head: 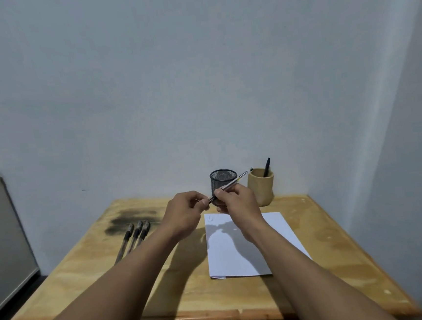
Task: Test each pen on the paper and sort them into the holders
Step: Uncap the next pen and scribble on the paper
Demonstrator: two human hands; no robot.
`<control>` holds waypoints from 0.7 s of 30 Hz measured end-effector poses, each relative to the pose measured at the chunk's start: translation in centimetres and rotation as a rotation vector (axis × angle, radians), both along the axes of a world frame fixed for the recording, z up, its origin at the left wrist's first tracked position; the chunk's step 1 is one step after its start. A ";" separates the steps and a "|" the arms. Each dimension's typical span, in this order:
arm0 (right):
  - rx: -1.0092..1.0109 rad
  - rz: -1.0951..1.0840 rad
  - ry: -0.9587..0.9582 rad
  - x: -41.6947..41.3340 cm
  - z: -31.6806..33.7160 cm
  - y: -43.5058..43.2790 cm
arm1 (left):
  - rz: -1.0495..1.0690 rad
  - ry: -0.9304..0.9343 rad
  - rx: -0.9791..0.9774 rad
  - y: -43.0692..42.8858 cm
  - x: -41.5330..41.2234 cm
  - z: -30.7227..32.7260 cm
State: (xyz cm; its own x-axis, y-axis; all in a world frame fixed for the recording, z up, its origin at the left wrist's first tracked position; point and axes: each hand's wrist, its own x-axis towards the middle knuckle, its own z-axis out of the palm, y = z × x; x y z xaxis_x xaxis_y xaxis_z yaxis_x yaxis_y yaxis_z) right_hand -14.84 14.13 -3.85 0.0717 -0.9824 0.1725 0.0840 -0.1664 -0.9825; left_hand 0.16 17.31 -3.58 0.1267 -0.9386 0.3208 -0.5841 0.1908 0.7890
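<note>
- On my feed there are two arms, both bare right up from the bottom edge to the wrists.
- The left forearm (118, 277) is long and slim, narrowing steadily toward the wrist, with a smooth surface.
- The right forearm (303, 261) has the same build and the same taper.
- The left hand (183, 209) is bare, with rounded knuckles.
- The right hand (236, 202) is bare as well, with slender fingers; the nails are too small for me to make out.
</note>
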 end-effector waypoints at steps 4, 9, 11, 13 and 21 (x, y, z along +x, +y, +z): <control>0.025 0.027 -0.066 -0.3 -0.1 -0.5 | -0.038 0.116 -0.005 -0.5 0.0 -0.3; 0.011 0.005 -0.034 -0.3 -0.5 -1.7 | -0.062 0.058 0.031 -1.0 0.4 0.5; 0.007 -0.001 -0.048 -0.1 -0.7 -2.0 | -0.074 0.051 0.053 -1.4 0.7 0.7; 0.006 -0.010 -0.064 0.1 -0.9 -2.4 | -0.088 0.053 0.074 -1.9 0.9 0.7; 0.016 -0.084 -0.094 0.7 -1.8 -3.6 | -0.117 0.086 0.141 -3.3 1.3 0.7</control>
